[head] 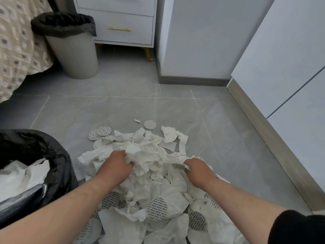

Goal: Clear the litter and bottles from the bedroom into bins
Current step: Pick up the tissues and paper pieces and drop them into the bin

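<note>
A heap of crumpled white tissues (pixel 151 175) lies on the grey tiled floor, mixed with several round printed seal discs (pixel 157 207). My left hand (pixel 115 167) grips a bunch of tissue at the pile's upper left. My right hand (pixel 197 170) grips tissue at the pile's right side. A bin lined with a black bag (pixel 58 166) stands at the near left, touching the pile's edge, with white tissues inside. No bottles are in view.
A second grey bin with a black liner (pixel 73 55) stands at the far left beside the patterned bedspread (pixel 17 50). A white drawer unit (pixel 123 27) on wooden legs is behind it. White cupboard fronts (pixel 284 71) run along the right. Loose discs (pixel 149 124) lie beyond the pile.
</note>
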Demonstrator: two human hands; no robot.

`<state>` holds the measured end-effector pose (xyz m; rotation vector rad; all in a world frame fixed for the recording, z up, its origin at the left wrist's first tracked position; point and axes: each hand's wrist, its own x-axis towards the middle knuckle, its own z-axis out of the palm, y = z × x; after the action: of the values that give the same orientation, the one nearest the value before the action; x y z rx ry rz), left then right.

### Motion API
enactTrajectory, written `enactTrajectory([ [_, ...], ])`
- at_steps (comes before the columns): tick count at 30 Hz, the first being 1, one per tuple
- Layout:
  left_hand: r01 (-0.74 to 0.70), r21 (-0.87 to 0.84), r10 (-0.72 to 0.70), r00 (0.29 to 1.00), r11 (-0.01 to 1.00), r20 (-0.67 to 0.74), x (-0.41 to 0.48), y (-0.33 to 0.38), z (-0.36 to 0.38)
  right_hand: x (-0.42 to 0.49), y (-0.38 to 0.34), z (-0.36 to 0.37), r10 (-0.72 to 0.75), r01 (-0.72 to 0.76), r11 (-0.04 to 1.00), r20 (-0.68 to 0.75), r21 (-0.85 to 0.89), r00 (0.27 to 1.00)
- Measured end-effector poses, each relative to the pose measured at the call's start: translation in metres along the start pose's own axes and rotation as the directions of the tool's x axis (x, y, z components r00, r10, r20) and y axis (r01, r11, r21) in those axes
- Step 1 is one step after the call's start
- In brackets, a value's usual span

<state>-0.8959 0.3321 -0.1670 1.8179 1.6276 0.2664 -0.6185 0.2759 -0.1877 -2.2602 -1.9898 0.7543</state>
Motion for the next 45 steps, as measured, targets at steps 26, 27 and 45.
enactTrajectory([
  [26, -0.112, -0.388, -0.03, 0.939, 0.915, -0.342, -0.044, 0.068, -0.192, -0.007, -0.104, -0.127, 0.248, -0.065, 0.457, -0.058, 0.887, 0.967],
  [27, -0.11, -0.4, -0.041, 0.936, 0.91, -0.349, -0.05, 0.062, -0.208, -0.008, -0.11, -0.129, 0.231, -0.055, 0.458, -0.059, 0.888, 0.971],
  [45, 0.132, -0.158, -0.172, 0.948, 0.979, -0.27, -0.138, -0.094, -0.271, -0.039, -0.278, -0.119, -0.122, 0.104, 0.585, -0.04, 0.804, 0.992],
])
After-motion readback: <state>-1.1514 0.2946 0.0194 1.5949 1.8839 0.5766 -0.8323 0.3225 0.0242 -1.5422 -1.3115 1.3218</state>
